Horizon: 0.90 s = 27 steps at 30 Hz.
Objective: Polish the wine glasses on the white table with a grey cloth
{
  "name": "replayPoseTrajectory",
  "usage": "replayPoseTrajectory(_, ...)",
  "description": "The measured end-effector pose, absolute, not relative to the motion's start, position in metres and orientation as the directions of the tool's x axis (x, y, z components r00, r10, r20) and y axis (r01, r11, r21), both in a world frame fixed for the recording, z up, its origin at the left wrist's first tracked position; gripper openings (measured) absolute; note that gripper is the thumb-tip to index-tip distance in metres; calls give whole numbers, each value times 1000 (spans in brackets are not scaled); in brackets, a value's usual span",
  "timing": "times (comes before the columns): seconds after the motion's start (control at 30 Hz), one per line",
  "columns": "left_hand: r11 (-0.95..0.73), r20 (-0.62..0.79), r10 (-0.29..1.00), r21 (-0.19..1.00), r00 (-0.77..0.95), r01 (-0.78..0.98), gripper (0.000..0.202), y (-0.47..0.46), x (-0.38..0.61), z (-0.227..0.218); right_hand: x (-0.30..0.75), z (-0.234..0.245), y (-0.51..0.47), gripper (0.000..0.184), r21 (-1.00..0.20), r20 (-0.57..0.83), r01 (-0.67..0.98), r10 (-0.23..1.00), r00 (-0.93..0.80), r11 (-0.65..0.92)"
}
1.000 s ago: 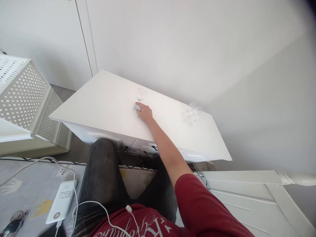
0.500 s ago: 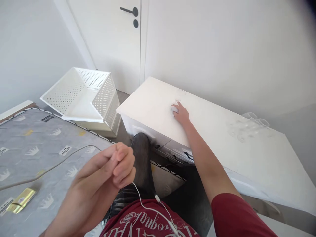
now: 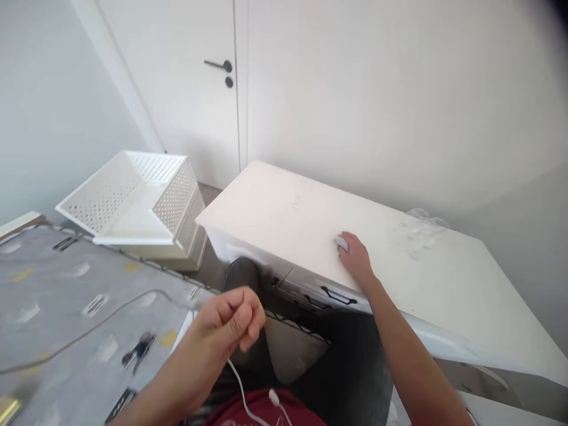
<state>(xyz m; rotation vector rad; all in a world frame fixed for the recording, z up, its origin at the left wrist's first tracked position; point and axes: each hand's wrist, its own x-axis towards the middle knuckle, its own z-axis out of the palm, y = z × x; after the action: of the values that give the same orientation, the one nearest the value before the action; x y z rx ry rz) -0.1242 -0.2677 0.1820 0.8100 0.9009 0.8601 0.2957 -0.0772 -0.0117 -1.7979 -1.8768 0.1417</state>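
Room: white walls, a white door (image 3: 195, 106) with a dark handle (image 3: 219, 64) at the back.
Mattress (image 3: 66, 296): grey and printed, at the far left; a small dark thing (image 3: 138, 349) lies on it, too blurred to name.
Basket (image 3: 128, 195): white and perforated, tilted, between the mattress and the cabinet.
Left hand (image 3: 226, 322): raised low in the middle, fingertips pinched together on the cable.
Cable (image 3: 237, 384): thin and white. Its long line falls from the pinch down and right toward the chest, with a small white inline piece near the bottom edge. A greyer stretch runs left from the hand across the mattress.
Cabinet (image 3: 275, 219): white, flat-topped, against the wall; a dark drawer pull (image 3: 338, 296) on its front.
Pad (image 3: 342, 243): a small pale grey lump on the cabinet top near the front edge, mostly covered, so its axis cannot be told.
Right hand (image 3: 357, 260): palm down on the top, fingers bent over the pad; whether it grips or only presses cannot be told.
Glasses (image 3: 421, 219): clear and blurred, at the wall.
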Motion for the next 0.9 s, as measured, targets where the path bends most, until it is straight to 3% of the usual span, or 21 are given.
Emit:
replayPoseTrajectory(0.13,403,-343,895,896,286,-186,49,-265,-105,164,357,-17,-132,40,-391,298,919,937,181,-53)
replayPoseTrajectory(0.27,395,-334,913,870,236,-296,54,-261,-95,157,407,-18,-170,42,-369,265,906,911,315,-205)
replayPoseTrajectory(0.33,416,-325,908,784,266,-461,58,-258,-90,158,426,-16,-182,44,-356,259,906,908,330,-228)
replayPoseTrajectory(0.43,421,-246,907,534,342,-733,52,-254,-82,163,440,-16,-188,44,-333,265,907,897,354,-259)
replayPoseTrajectory(0.5,435,-161,900,388,405,-813,39,-254,-76,168,441,-16,-187,41,-316,250,898,887,389,-304)
replayPoseTrajectory(0.6,457,-75,888,265,455,-849,26,-258,-71,176,437,-16,-185,40,-291,199,877,873,446,-382)
replayPoseTrajectory(0.73,469,-46,881,206,471,-859,24,-265,-68,180,430,-10,-188,41,-287,171,865,866,470,-412)
replayPoseTrajectory(0.9,454,-81,890,257,449,-853,24,-265,-66,177,428,-7,-189,41,-276,170,869,869,465,-411)
